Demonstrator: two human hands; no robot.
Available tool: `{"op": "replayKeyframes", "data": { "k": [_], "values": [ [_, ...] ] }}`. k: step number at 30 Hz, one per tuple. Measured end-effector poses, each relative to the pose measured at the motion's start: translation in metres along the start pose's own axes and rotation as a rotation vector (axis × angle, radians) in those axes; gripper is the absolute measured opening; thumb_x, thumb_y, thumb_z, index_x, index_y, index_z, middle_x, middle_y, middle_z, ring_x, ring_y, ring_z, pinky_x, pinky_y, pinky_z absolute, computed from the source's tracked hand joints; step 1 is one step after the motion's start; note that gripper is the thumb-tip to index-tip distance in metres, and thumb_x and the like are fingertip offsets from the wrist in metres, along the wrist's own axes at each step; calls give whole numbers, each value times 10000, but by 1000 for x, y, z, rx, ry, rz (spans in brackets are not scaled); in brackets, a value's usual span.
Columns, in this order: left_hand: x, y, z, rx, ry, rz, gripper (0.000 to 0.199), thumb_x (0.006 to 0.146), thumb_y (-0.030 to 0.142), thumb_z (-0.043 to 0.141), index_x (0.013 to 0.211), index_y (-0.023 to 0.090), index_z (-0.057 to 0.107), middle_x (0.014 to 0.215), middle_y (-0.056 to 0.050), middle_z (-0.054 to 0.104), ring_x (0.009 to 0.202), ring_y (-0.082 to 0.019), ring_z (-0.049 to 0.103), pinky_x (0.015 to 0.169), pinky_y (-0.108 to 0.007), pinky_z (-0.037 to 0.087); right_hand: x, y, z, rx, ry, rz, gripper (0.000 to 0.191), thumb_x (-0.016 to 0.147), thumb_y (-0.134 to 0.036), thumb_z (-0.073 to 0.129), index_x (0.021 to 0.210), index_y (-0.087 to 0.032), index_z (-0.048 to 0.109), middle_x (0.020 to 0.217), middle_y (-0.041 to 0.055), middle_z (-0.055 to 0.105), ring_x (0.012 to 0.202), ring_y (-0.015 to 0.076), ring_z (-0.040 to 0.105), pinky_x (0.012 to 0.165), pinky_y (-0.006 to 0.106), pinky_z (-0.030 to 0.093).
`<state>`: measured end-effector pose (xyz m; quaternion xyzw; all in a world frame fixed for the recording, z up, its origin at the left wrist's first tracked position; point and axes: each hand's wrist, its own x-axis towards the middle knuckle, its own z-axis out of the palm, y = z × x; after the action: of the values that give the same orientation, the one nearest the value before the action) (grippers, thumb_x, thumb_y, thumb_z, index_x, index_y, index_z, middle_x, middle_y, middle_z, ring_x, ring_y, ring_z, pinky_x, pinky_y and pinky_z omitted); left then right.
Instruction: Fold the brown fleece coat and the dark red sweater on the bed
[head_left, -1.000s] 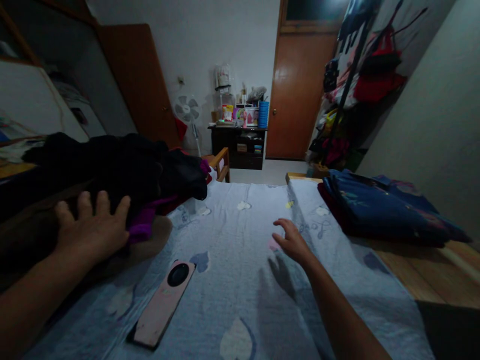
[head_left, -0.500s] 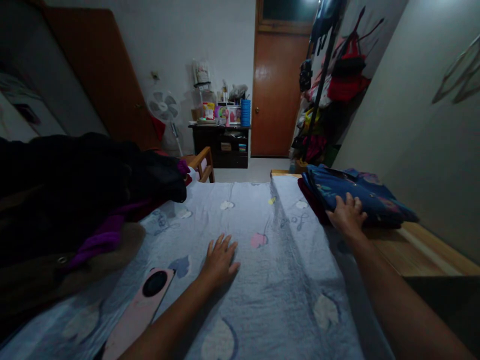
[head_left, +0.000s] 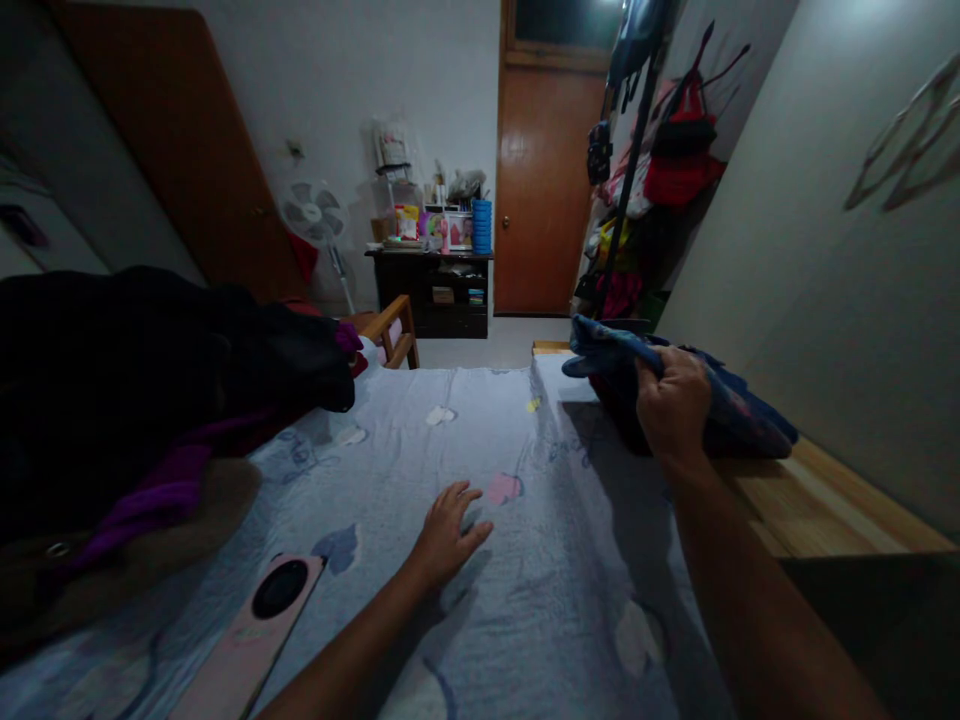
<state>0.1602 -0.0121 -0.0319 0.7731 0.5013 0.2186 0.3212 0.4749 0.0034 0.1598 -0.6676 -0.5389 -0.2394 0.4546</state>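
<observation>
My right hand (head_left: pixel 675 400) grips the edge of a folded blue patterned garment (head_left: pixel 739 395) and has its near-left end lifted off the stack. Dark red cloth (head_left: pixel 621 410) lies beneath that garment, at the right edge of the bed. Over the pale blue bedsheet (head_left: pixel 555 560), my left hand (head_left: pixel 450 535) hovers or rests lightly with its fingers apart and nothing in them. A pink phone (head_left: pixel 251 630) with a round black camera ring lies on the sheet, left of my left forearm.
A heap of dark clothes (head_left: pixel 150 350) with a purple piece (head_left: pixel 161 500) covers the bed's left side. Along the right wall runs a wooden ledge (head_left: pixel 817 500). Beyond the bed stand a wooden chair (head_left: pixel 397 335), a white fan (head_left: pixel 315 215), a dark shelf (head_left: pixel 450 290) and a door (head_left: pixel 547 180).
My right hand has closed on the blue garment, which lay flat under it, and raised its left part. My left hand has turned slightly, still with fingers apart.
</observation>
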Motion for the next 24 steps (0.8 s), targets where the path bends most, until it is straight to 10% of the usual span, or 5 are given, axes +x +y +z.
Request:
{"op": "replayKeyframes", "data": {
  "k": [6,9,14,19,24],
  "values": [
    [70,75,-16,-1364,-217,-240,781,776,742,526,1338,211,417,1149,-155,632,1046,-262,641,916,-431,503,-78,-74,15,169,-103,-170,257,880,-165,481,1089,-210,625,1221,75,650,1321,275,411,1045,457,320],
    [99,87,-25,-1676,-290,-274,711,815,694,510,1229,115,512,944,-131,693,835,-252,685,802,-397,549,-120,-98,16,225,-302,-270,221,855,-164,555,1052,-207,643,1243,84,645,1341,301,403,1048,478,314],
    [106,63,-28,-1333,-221,-490,486,707,247,676,1153,82,578,735,-59,696,592,-221,657,647,-369,555,-139,-79,11,462,-723,-358,148,869,-280,594,986,-218,660,1165,82,669,1129,228,594,922,351,469],
    [79,42,-42,-1224,45,-214,797,544,87,692,1292,262,477,908,13,711,701,-179,669,696,-313,539,-110,-2,31,140,-503,39,305,836,-304,607,1095,-143,621,1205,168,620,1166,306,548,1014,466,397],
    [65,15,-73,-670,110,-39,355,563,263,752,888,189,630,941,-18,665,826,-202,637,736,-307,506,-102,19,67,182,-860,230,496,834,-391,617,1253,-137,535,1104,126,667,1012,246,634,873,344,477]
  ]
}}
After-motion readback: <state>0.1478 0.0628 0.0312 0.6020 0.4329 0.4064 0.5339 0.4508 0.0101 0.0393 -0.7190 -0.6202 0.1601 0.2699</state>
